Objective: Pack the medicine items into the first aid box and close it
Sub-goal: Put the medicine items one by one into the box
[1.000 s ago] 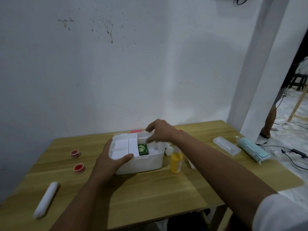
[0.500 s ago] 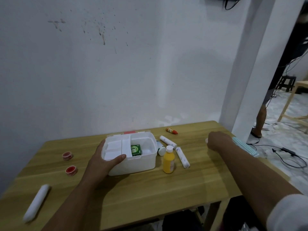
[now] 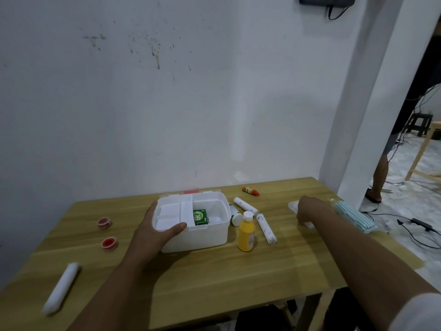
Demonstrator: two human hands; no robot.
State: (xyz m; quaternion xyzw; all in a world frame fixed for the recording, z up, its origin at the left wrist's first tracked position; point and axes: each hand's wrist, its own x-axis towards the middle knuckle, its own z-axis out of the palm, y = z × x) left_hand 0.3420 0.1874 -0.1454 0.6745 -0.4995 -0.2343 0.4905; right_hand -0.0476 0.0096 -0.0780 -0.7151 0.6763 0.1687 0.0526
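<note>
Right hand (image 3: 307, 211) on clear case (image 3: 293, 206), grip hidden. Left hand (image 3: 155, 237) clamps first aid box (image 3: 202, 237); lift case level, clear yellow bottle (image 3: 246, 235).

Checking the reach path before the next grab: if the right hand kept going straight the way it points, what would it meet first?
The right hand already sits over the clear flat case; that comes first. Contact is unclear.

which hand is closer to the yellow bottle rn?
Left. The left hand grips the first aid box just beside the yellow bottle; the right hand is farther off, on the clear case near the table's right edge.
</note>
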